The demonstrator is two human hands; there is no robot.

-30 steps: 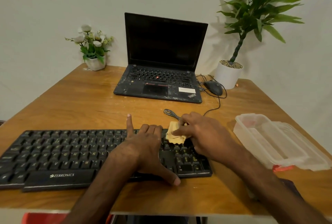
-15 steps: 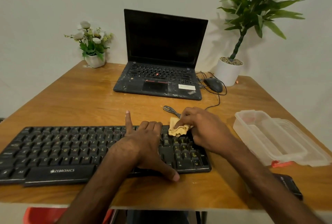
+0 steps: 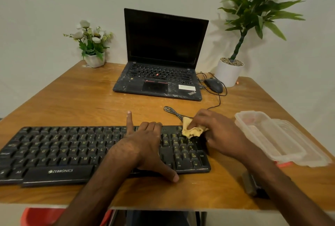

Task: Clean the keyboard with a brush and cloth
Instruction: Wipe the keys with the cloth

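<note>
Since the head cam is all there is, here goes. The keyboard [image 3: 63, 153] lies along the near edge of the table [image 3: 81, 102]. It's black with yellowish key legends, and "ZEBRONICS" is printed in white on its front bar.

The left hand [image 3: 145, 146] sits on it right of centre. The index finger is straight and points away, the other three fingers are curled on the top rows, and the thumb stretches past the near edge onto the wood. So that grip is clamped across the keyboard.

The right hand [image 3: 221, 135] has its grip pinching a crumpled yellow cloth [image 3: 193, 130], pressed onto the keys at the far right corner, above the number pad. A looped cable [image 3: 172, 111] lies just behind the cloth.

Further back is an open laptop [image 3: 163, 62] with a dark screen. It has "ThinkPad" on the palm rest and a white sticker I can't read. A mouse [image 3: 213, 85] sits just right of it.

There's a clear plastic box [image 3: 272, 135] on the right, flowers [image 3: 92, 44] back left and a plant [image 3: 261, 8] back right. Something dark [image 3: 251, 184] lies under the right forearm, and I can't tell what it is.
</note>
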